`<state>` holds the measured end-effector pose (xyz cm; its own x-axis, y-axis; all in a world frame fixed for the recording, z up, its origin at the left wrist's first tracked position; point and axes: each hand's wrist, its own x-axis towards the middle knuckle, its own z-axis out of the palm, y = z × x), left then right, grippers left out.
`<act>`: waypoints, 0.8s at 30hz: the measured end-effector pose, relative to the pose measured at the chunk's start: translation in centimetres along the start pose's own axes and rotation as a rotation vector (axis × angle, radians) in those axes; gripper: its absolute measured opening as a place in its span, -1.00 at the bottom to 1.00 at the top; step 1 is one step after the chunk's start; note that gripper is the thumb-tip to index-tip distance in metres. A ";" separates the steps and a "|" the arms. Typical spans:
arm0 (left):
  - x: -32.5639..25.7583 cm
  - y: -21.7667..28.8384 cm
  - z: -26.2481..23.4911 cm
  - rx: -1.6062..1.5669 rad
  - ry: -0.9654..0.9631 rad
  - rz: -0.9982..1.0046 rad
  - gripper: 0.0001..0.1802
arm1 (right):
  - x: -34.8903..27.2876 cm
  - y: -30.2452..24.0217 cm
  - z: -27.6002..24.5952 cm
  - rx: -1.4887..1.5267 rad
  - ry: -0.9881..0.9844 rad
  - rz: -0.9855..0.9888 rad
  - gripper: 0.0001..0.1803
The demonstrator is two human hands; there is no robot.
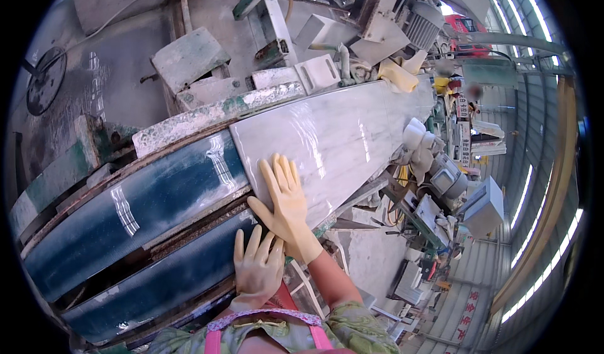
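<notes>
Both my hands wear pale yellow rubber gloves. My right hand lies on the near left corner of a glossy, white, grey-veined stone slab, its fingers stretched out and the thumb pointing left. Just below it, my left hand is held near my body with fingers extended, beside the slab's near corner and the end of a dark blue belt. Whether the left fingertips touch anything, I cannot tell. Neither hand grips a thing. Left of the slab run two wet, dark blue conveyor belts, and the slab's left edge meets them.
A worn green and white metal rail borders the slab's far side, with a metal box behind it. Yellow gloves or cloths lie at the slab's far end. Right of it stand a grey motor and a box-shaped housing.
</notes>
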<state>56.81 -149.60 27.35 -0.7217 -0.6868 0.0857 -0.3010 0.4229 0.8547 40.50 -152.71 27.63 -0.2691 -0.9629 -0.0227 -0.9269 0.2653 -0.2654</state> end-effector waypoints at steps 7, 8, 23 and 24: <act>-0.4 0.5 0.2 0.059 0.048 0.003 -0.43 | -3.2 0.4 -0.8 0.019 -0.024 -0.008 -0.18; -0.4 0.5 0.2 0.070 0.047 0.011 -0.42 | -4.0 0.7 -0.5 0.017 -0.019 -0.011 -0.17; -0.5 1.7 0.2 0.219 0.003 0.121 -0.48 | -12.1 0.4 0.0 0.025 -0.001 0.101 -0.14; -0.4 1.8 0.2 0.241 0.004 0.131 -0.48 | -12.4 0.3 0.0 0.045 0.020 0.096 -0.15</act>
<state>56.43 -148.40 28.75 -0.7616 -0.6195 0.1900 -0.3452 0.6361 0.6900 43.52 -140.68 27.84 -0.3619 -0.9317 -0.0310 -0.8841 0.3536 -0.3057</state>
